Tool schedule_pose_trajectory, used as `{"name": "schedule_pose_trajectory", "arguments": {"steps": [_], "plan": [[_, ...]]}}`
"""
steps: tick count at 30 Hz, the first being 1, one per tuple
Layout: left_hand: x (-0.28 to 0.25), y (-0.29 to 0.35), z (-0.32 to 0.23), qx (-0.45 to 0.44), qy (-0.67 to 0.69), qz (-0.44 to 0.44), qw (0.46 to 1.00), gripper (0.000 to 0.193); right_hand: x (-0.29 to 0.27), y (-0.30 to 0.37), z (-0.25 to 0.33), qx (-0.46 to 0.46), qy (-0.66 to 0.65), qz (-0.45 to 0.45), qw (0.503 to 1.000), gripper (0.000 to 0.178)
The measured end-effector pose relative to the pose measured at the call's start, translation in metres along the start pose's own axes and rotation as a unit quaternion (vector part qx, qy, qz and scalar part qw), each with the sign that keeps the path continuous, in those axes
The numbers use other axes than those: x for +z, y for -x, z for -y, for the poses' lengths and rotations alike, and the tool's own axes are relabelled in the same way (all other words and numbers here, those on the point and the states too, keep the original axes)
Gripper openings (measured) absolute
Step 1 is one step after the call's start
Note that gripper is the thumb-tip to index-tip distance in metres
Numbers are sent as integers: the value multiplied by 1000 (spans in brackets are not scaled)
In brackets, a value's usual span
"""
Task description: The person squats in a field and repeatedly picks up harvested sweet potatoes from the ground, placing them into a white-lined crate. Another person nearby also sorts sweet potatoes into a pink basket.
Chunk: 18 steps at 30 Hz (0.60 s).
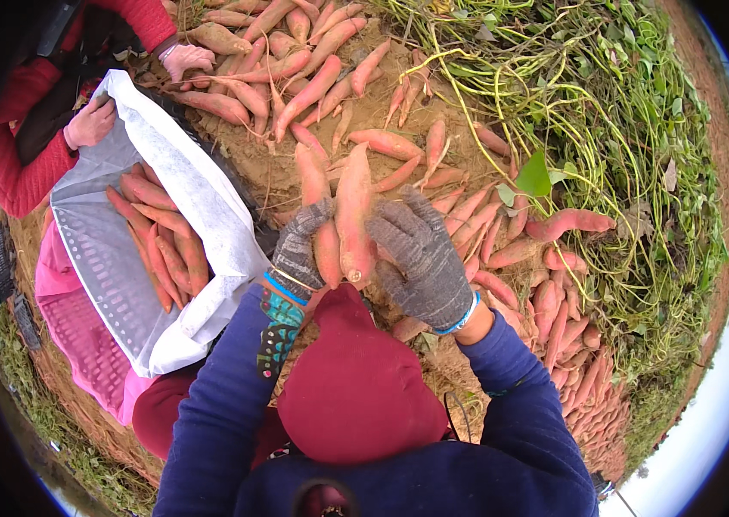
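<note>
Holding two sweet potatoes [343, 220] upright between both gloves: left hand [300, 246] clamped on the left tuber, right hand [420, 258] closed against the right one, above the pile [313, 60], crate [114, 258] at left

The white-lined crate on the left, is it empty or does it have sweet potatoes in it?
Partly filled: several sweet potatoes lie inside the white-lined crate, with bare liner showing below them.
</note>
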<state>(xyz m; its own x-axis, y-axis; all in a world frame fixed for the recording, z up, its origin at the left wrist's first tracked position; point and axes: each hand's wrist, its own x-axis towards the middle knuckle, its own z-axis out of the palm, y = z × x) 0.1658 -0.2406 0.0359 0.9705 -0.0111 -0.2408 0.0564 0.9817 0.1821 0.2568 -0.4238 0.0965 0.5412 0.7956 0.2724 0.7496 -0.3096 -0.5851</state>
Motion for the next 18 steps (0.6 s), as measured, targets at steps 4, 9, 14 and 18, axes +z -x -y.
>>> {"name": "schedule_pose_trajectory", "arguments": {"steps": [4,9,14,18], "plan": [[8,5,-14,1,54,-57,997,62,12,-14,-77,234,-104,-27,966,28],[61,-8,-39,243,-229,-98,938,65,66,-61,-216,277,94,-67,954,29],[110,-43,-76,278,-551,-418,667,58,76,-86,-314,466,230,70,851,34],[100,-33,-119,255,-420,-422,762,56,68,-70,-370,505,182,43,843,36]]}}
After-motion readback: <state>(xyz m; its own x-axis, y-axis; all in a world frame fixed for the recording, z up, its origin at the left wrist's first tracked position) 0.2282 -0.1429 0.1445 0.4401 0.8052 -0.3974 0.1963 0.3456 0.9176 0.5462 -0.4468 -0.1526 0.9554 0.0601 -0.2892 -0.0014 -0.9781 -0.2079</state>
